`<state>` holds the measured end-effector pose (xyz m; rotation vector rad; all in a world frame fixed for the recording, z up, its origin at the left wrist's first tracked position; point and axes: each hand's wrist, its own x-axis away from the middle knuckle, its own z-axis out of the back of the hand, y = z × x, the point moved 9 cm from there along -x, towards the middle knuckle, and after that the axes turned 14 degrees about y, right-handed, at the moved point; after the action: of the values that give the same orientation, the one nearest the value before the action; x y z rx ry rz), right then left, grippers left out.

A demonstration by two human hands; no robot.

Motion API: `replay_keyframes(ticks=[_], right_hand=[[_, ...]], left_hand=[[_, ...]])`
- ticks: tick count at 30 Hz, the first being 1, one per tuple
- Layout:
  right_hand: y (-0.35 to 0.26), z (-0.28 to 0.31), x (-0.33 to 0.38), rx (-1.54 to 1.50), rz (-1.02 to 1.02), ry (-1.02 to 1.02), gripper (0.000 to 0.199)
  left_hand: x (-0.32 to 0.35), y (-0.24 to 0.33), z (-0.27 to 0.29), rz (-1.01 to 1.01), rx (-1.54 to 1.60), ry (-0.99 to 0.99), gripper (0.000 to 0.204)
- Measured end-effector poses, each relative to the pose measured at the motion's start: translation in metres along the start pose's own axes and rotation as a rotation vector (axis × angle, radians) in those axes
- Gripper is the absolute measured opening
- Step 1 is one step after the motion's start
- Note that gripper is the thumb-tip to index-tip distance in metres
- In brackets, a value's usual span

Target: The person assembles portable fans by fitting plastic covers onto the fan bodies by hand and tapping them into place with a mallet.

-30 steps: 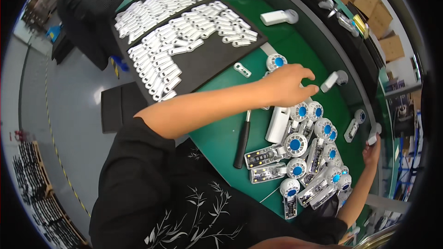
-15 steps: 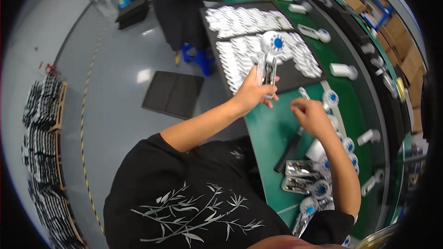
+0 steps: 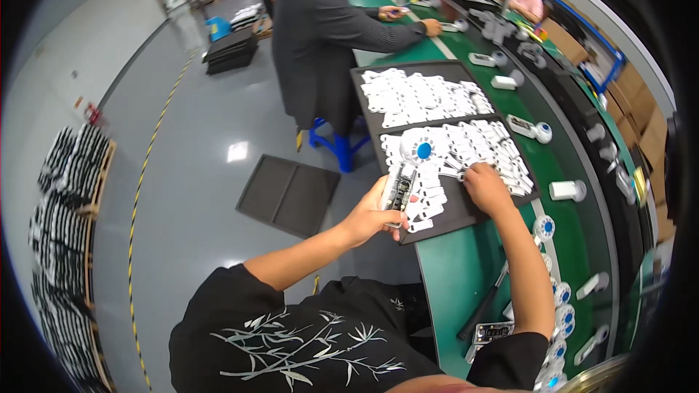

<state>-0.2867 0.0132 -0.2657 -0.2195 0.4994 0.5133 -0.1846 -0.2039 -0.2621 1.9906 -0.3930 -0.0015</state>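
My left hand is closed around the handle of a white handheld fan. Its round head has a blue centre, and the open handle shows a circuit board. My right hand reaches down to a black tray holding many small white plastic parts. The fingers of that hand are curled together among the parts in the tray's near compartment; what lies between the fingertips is hidden. The held fan is above the tray's near left corner.
More fans line the green table's right side, some spaced along the belt. A black-handled tool lies near my right forearm. A co-worker in dark clothes is beyond the tray, near a blue stool. An unused black tray rests on the floor.
My right hand has moved forward from above the green table to the parts in the tray. The fan stays in my left hand, and the view has shifted to show more of the far end.
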Motion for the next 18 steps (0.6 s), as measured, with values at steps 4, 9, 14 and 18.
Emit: replay_keyframes(ticks=[4,9,14,18], right_hand=[[-0.019,0.01,0.017,-0.064,-0.057,-0.177,0.016],[-0.004,0.063,0.03,-0.185,-0.263,-0.086,0.033],[-0.007,0.12,0.083,-1.024,-1.178,0.17,0.052],[-0.048,0.175,0.126,-1.089,-1.244,0.286,0.044]], left_hand=[[-0.024,-0.008,-0.018,0.057,0.106,-0.056,0.067],[-0.036,-0.02,-0.051,0.047,0.205,-0.124,0.067],[-0.037,-0.029,-0.094,0.039,0.226,-0.194,0.066],[-0.025,-0.034,-0.137,0.076,0.252,-0.33,0.065]])
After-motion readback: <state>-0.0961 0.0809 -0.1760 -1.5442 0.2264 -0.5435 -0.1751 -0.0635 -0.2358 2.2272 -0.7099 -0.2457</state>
